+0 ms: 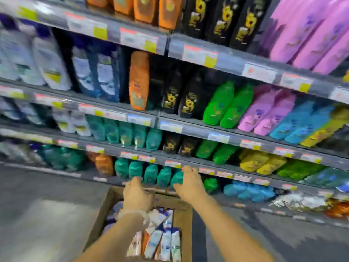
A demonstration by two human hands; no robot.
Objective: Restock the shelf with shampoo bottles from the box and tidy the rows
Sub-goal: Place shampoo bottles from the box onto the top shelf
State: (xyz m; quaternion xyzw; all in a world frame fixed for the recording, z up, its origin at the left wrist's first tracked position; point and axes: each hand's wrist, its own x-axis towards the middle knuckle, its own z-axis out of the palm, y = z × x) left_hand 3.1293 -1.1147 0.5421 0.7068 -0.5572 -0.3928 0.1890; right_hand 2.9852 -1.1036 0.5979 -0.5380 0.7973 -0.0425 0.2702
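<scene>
Head view showed both hands reaching to the row of teal bottles (151, 174) on a low shelf (188, 168), just below centre of the frame. The right hand (188, 183) gripped the rightmost teal bottle (177, 178), fingers curled over its top. The left hand (137, 193) hovered near the left end of the row with fingers bent; heavy motion blur hid whether it held anything, so its grip could not be told.

The cardboard box (184, 224) sat at lower centre, directly below the hands, with white and blue bottles (166, 241) lying inside.

Step in hand, by judgement: tidying the teal row, either seating a bottle at its right end or squaring the row to the shelf edge. Restocking appeared incomplete, since the box held stock.

Next move would call for releasing the bottle upright and flush with its neighbours, then lowering one hand to the box for another bottle without knocking over the row.
</scene>
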